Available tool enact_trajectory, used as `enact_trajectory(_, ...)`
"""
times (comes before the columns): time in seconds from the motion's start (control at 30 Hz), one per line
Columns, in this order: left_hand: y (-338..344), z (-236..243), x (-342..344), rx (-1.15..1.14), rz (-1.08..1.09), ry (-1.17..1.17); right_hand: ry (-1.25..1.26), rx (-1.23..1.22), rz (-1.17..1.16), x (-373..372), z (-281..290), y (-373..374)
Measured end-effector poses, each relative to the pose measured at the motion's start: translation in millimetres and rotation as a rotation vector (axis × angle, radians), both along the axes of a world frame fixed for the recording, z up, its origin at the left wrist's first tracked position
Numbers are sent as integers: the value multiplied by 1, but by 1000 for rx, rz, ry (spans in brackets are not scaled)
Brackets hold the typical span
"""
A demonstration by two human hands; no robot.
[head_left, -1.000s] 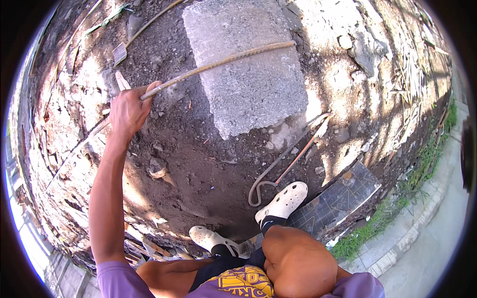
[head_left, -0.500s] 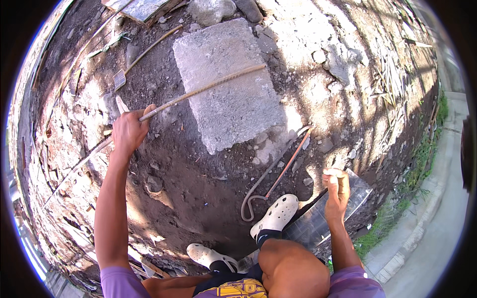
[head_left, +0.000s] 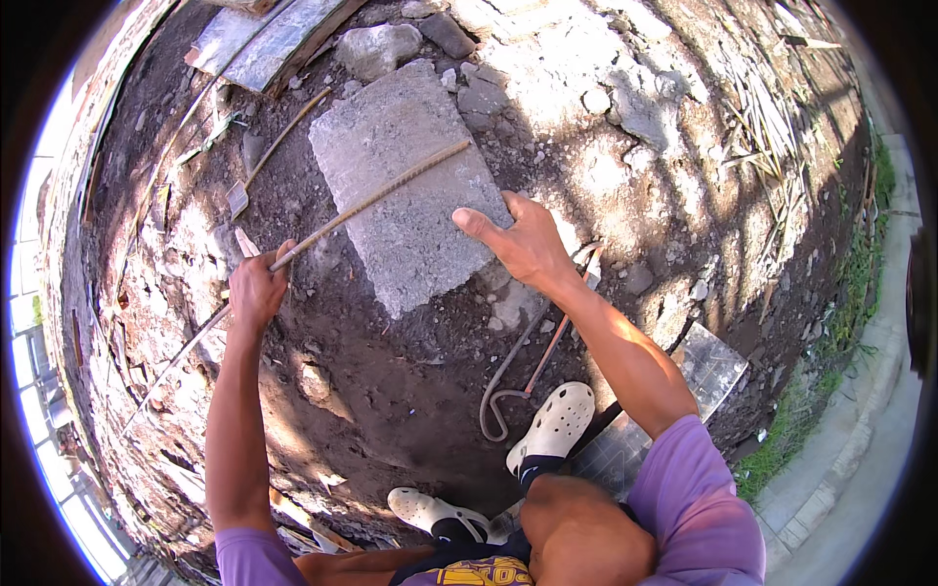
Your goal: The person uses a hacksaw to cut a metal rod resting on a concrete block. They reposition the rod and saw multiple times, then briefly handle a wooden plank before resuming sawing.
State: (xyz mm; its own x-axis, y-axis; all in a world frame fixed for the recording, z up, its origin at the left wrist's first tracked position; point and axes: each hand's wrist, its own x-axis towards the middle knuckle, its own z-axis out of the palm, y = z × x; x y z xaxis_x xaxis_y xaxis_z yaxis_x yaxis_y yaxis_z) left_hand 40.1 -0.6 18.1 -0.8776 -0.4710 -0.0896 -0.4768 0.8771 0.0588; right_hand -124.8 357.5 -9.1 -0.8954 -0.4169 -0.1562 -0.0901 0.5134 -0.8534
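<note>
My left hand [head_left: 256,291] is closed around a long, ribbed steel rebar rod [head_left: 391,184]. The rod slants from the lower left up across a rough grey concrete slab [head_left: 391,127], its far end resting over the slab's right part. My right hand [head_left: 528,242] reaches to the slab's right edge with thumb stretched out and nothing visible in it; some of its fingers are hidden behind the hand. Below that hand, on the soil, lies what looks like a hacksaw, a bent grey bar frame [head_left: 498,376] with an orange strip [head_left: 549,354], its upper end partly behind my right forearm.
My feet wear white clogs [head_left: 552,420]. A dark flat panel [head_left: 708,366] lies beside my right leg. Boards [head_left: 264,44], rocks [head_left: 379,51] and a thin stick [head_left: 288,135] are on the far side. Dry stalks [head_left: 767,146], grass [head_left: 782,439] and a concrete kerb [head_left: 831,459] run along the right.
My right hand has moved from beside the dark panel up and left to the slab, its fingers opening from a closed pose. My left hand keeps its hold on the rebar.
</note>
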Motion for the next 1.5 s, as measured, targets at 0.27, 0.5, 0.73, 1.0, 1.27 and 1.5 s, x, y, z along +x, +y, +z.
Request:
enact_trajectory(0.27,41,8,1,95,57,-181,-197,106,41,-13,-2,46)
enact_trajectory(0.5,105,10,-20,151,-17,-102,-260,-16,36,-49,13,81)
enact_trajectory(0.73,122,4,-30,95,-46,52,-63,-206,-141,-33,-12,83)
enact_trajectory(1.0,125,-4,-26,52,-16,83,174,-491,-571,104,-45,79)
enact_trajectory(1.27,125,4,-27,54,-35,88,-609,236,542,252,-47,120)
enact_trajectory(1.5,85,52,-1,304,-262,-74,-510,476,848,219,-9,70)
